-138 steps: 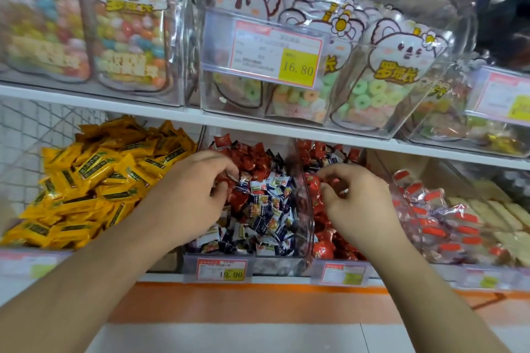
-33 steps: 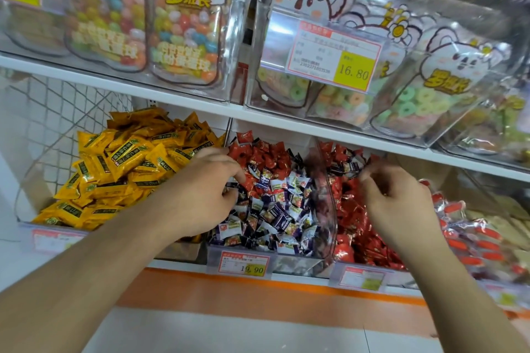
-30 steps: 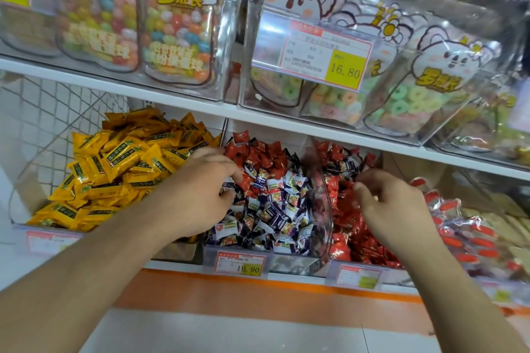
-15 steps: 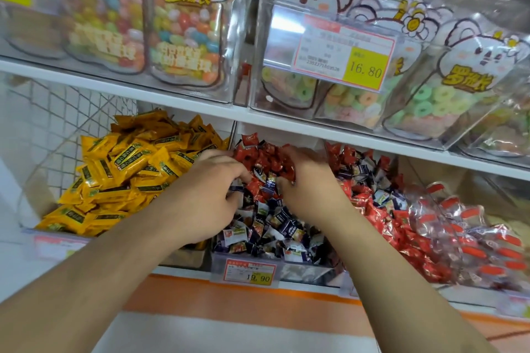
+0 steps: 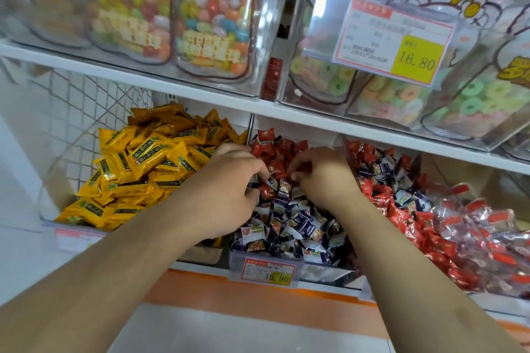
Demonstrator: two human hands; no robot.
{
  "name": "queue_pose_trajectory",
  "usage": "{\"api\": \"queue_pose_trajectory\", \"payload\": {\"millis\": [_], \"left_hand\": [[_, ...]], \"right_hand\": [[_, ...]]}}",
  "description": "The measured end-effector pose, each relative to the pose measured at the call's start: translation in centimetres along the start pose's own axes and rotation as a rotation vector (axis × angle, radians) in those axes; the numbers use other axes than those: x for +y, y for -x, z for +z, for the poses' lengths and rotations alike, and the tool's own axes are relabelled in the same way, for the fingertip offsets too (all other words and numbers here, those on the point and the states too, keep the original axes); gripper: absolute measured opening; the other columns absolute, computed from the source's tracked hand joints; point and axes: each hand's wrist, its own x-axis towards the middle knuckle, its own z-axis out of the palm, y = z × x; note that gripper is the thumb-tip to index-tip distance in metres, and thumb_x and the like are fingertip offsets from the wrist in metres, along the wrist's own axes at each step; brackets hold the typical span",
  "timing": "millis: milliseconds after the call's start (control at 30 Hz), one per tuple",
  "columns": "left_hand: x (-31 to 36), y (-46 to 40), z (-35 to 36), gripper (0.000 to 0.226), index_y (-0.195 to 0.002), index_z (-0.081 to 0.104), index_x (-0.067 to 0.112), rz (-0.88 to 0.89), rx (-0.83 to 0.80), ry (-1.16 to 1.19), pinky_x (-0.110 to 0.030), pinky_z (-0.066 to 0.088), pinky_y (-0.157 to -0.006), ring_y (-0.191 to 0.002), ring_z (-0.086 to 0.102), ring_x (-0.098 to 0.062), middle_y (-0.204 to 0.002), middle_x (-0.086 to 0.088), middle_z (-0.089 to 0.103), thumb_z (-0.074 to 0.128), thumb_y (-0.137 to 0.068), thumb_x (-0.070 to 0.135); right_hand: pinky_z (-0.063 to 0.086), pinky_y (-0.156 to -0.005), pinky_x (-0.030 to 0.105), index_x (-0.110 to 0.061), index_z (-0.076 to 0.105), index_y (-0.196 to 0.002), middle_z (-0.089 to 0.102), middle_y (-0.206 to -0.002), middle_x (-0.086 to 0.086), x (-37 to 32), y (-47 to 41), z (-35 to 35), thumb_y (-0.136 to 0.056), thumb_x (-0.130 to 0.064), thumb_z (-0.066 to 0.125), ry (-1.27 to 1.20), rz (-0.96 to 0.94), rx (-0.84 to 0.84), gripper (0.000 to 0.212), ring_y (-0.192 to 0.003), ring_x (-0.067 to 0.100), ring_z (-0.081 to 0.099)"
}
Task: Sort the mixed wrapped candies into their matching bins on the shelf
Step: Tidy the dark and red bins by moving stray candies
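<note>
At the centre of the frame, both hands work in the middle clear plastic bin (image 5: 289,259), where red foil-wrapped candies (image 5: 282,152) lie mixed with dark blue and white wrapped candies (image 5: 301,221). The left hand (image 5: 229,180) and right hand (image 5: 321,175) have curled fingers among the wrappers; whether either actually pinches a candy I cannot tell. Best to lift single red pieces cleanly, then carry them right to the red-filled bin (image 5: 407,226).
</note>
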Motion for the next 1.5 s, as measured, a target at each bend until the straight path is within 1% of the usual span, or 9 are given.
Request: {"api": "queue_pose_trajectory", "payload": {"millis": [100, 267, 600, 767, 900, 1000, 1100, 1300, 1500], "left_hand": [[0.1, 0.2, 0.0, 0.030, -0.130, 0.061, 0.032, -0.004, 0.000, -0.004, -0.022, 0.022, -0.116, -0.145, 0.017, -0.002, -0.142, 0.014, 0.047, 0.062, -0.100, 0.025], [0.4, 0.3, -0.1, 0.030, -0.128, 0.062, 0.033, -0.008, 0.008, -0.010, -0.022, 0.024, -0.115, -0.144, 0.020, -0.002, -0.140, 0.014, 0.049, 0.064, -0.099, 0.024], [2.1, 0.4, 0.3, 0.032, -0.129, 0.061, 0.035, -0.021, 0.082, -0.043, -0.027, 0.030, -0.114, -0.138, 0.032, -0.008, -0.139, 0.016, 0.049, 0.062, -0.099, 0.025], [2.9, 0.4, 0.8, 0.033, -0.130, 0.060, 0.035, -0.048, 0.054, -0.085, -0.034, 0.027, -0.122, -0.142, 0.028, -0.013, -0.142, 0.012, 0.048, 0.065, -0.098, 0.029], [3.4, 0.3, 1.2, 0.034, -0.131, 0.060, 0.035, -0.046, 0.021, -0.146, -0.041, 0.025, -0.124, -0.144, 0.027, -0.016, -0.143, 0.012, 0.051, 0.065, -0.097, 0.033], [3.5, 0.2, 1.3, 0.034, -0.131, 0.060, 0.036, -0.053, 0.010, -0.186, -0.040, 0.024, -0.124, -0.146, 0.023, -0.017, -0.144, 0.013, 0.051, 0.063, -0.097, 0.036], [3.7, 0.1, 1.6, 0.035, -0.133, 0.059, 0.036, -0.062, 0.005, -0.212, -0.038, 0.021, -0.121, -0.148, 0.016, -0.018, -0.147, 0.014, 0.050, 0.062, -0.098, 0.037], [3.4, -0.1, 1.8, 0.034, -0.132, 0.058, 0.037, -0.050, 0.016, -0.213, -0.037, 0.023, -0.120, -0.147, 0.017, -0.019, -0.146, 0.016, 0.050, 0.061, -0.099, 0.035], [1.9, -0.4, 1.0, 0.041, -0.131, 0.057, 0.034, -0.035, 0.031, -0.124, -0.029, 0.029, -0.115, -0.142, 0.022, -0.011, -0.143, 0.014, 0.048, 0.061, -0.097, 0.012]], "right_hand": [[0.057, -0.075, 0.022, -0.024, 0.080, -0.088, 0.073, -0.095, -0.011, 0.1, 0.6, -0.1, -0.089, -0.010, 0.076, -0.058, -0.005, 0.041, 0.014, -0.081, 0.005, 0.066], [0.048, -0.055, 0.009, -0.024, 0.080, -0.086, 0.075, -0.090, -0.010, -0.9, 2.6, -2.4, -0.089, -0.015, 0.079, -0.411, 0.041, 0.091, 0.009, -0.067, 0.002, 0.068], [0.054, -0.078, 0.027, -0.012, 0.081, -0.093, 0.079, -0.095, 0.008, 1.6, 7.3, -6.5, -0.087, -0.003, 0.077, -1.052, 0.169, 0.054, 0.011, -0.087, 0.022, 0.071], [0.055, -0.096, 0.041, -0.021, 0.082, -0.093, 0.079, -0.098, 0.003, 5.1, 9.5, -9.4, -0.087, -0.010, 0.080, -0.872, 0.156, 0.161, 0.013, -0.095, 0.022, 0.072], [0.053, -0.083, 0.036, -0.029, 0.080, -0.095, 0.077, -0.094, 0.008, 7.6, 11.3, -10.4, -0.085, -0.018, 0.084, -0.678, 0.179, 0.183, 0.015, -0.083, 0.027, 0.066], [0.054, -0.093, 0.030, -0.034, 0.079, -0.097, 0.077, -0.105, -0.014, 8.4, 11.9, -10.5, -0.081, -0.008, 0.086, -0.551, 0.174, 0.124, 0.032, -0.097, 0.009, 0.071], [0.053, -0.102, 0.033, -0.037, 0.077, -0.108, 0.075, -0.112, -0.018, 8.4, 12.0, -10.5, -0.077, 0.001, 0.086, -0.516, 0.143, 0.071, 0.049, -0.111, 0.002, 0.067], [0.054, -0.094, 0.023, -0.038, 0.075, -0.109, 0.075, -0.109, -0.015, 7.4, 11.1, -10.0, -0.082, 0.001, 0.082, -0.507, 0.112, 0.113, 0.048, -0.108, -0.004, 0.066], [0.051, -0.086, 0.011, -0.037, 0.072, -0.113, 0.070, -0.108, -0.022, 3.3, 8.9, -7.1, -0.092, -0.010, 0.071, -0.387, -0.018, 0.122, 0.034, -0.100, -0.005, 0.065]]}}
